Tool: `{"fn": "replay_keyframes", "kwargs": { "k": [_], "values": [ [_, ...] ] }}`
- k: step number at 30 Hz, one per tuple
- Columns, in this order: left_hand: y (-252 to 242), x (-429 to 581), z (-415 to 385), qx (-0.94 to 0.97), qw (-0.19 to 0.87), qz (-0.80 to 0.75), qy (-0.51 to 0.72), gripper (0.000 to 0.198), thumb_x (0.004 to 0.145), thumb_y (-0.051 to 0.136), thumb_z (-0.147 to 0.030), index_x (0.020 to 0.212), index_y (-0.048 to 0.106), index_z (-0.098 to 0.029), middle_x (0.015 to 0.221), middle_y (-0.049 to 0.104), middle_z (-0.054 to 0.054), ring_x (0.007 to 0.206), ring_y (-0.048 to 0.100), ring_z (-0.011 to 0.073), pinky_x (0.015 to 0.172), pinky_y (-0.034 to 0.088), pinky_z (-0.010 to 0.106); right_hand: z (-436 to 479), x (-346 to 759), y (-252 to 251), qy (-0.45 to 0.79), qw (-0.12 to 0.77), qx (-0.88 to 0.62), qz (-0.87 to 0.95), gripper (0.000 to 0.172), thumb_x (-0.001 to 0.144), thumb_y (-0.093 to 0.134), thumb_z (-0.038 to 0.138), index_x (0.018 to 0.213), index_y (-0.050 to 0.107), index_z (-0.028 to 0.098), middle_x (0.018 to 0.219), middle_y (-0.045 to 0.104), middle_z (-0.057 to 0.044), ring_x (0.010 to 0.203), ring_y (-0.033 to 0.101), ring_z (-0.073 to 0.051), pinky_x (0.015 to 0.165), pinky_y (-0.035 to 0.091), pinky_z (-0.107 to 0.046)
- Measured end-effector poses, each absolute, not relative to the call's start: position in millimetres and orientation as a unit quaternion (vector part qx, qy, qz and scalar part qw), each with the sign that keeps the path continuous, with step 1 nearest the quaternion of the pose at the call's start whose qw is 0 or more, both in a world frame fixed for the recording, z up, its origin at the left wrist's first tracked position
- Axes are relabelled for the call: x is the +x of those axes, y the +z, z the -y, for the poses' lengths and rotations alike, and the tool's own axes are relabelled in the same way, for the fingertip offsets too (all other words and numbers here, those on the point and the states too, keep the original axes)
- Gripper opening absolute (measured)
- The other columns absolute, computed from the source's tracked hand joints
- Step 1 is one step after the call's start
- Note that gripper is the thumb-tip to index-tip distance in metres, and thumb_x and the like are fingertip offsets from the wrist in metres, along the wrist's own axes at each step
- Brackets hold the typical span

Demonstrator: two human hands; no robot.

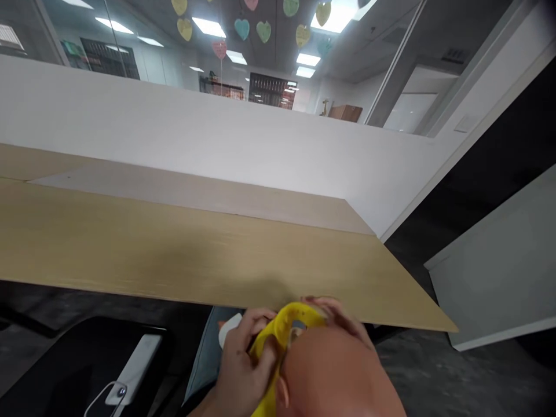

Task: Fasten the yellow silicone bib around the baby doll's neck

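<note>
— Anything legible on the yellow band [284, 324] held between the left hand [241, 365] and the right hand [339, 359]?
— No. The white device [139, 360] left of the left hand shows no readable marking either.

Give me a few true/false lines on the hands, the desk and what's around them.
1. The left hand and the right hand both hold a yellow item. True.
2. The yellow item lies flat in the middle of the desk. False: it is in the hands, at the desk's near edge.
3. A white device with a cable lies on a dark surface at lower left. True.
4. The heart shapes up top are all red. False: yellow, green, blue and pink.
</note>
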State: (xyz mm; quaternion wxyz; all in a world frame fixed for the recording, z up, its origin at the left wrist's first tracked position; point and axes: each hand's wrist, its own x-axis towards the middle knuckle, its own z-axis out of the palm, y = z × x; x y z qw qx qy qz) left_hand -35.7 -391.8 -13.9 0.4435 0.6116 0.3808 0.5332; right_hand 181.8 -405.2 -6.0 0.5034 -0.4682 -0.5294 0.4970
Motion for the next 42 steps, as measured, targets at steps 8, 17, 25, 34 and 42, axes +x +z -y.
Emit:
{"fn": "replay_keyframes", "kwargs": {
  "k": [8, 17, 25, 34, 42],
  "values": [
    [-54, -35, 381, 0.650, 0.500, -0.408, 0.401, 0.013, 0.082, 0.048, -0.018, 0.077, 0.060, -0.017, 0.070, 0.063, 0.000, 0.067, 0.056, 0.0136, 0.062, 0.041, 0.022, 398, 169, -27, 0.575, 0.400, -0.476, 0.532, 0.024, 0.086, 0.064, 0.040, 0.085, 0.060, 0.016, 0.075, 0.052, -0.001, 0.069, 0.047, -0.011, 0.063, 0.034, -0.023],
    [-95, -35, 376, 0.664, 0.516, -0.440, 0.314, 0.026, 0.089, 0.047, -0.030, 0.068, 0.056, -0.016, 0.063, 0.055, -0.001, 0.060, 0.046, 0.0116, 0.056, 0.031, 0.022, 372, 148, -77, 0.645, 0.212, -0.471, 0.563, 0.036, 0.074, 0.073, 0.042, 0.074, 0.051, 0.013, 0.065, 0.045, 0.003, 0.061, 0.037, -0.008, 0.053, 0.025, -0.021],
    [-97, -38, 375, 0.659, 0.536, -0.428, 0.307, 0.038, 0.094, 0.042, -0.042, 0.068, 0.053, -0.017, 0.066, 0.055, 0.000, 0.066, 0.049, 0.0137, 0.060, 0.034, 0.024, 374, 148, -88, 0.625, 0.246, -0.454, 0.586, 0.036, 0.083, 0.063, 0.047, 0.074, 0.050, 0.014, 0.068, 0.043, 0.002, 0.064, 0.037, -0.010, 0.055, 0.027, -0.022],
    [-95, -37, 363, 0.694, 0.512, -0.441, 0.248, 0.034, 0.083, 0.058, -0.049, 0.070, 0.052, -0.018, 0.062, 0.049, -0.004, 0.061, 0.043, 0.0120, 0.056, 0.028, 0.024, 376, 152, -82, 0.631, 0.294, -0.436, 0.570, 0.033, 0.087, 0.057, 0.043, 0.075, 0.059, 0.012, 0.072, 0.050, 0.000, 0.072, 0.046, -0.013, 0.065, 0.033, -0.024],
    [-91, -41, 358, 0.709, 0.516, -0.410, 0.250, 0.030, 0.085, 0.056, -0.043, 0.071, 0.055, -0.016, 0.064, 0.052, -0.003, 0.062, 0.044, 0.0114, 0.056, 0.028, 0.024, 373, 156, -94, 0.652, 0.287, -0.433, 0.553, 0.036, 0.084, 0.062, 0.046, 0.074, 0.061, 0.012, 0.067, 0.047, 0.000, 0.063, 0.040, -0.010, 0.059, 0.033, -0.023]
  ]
}}
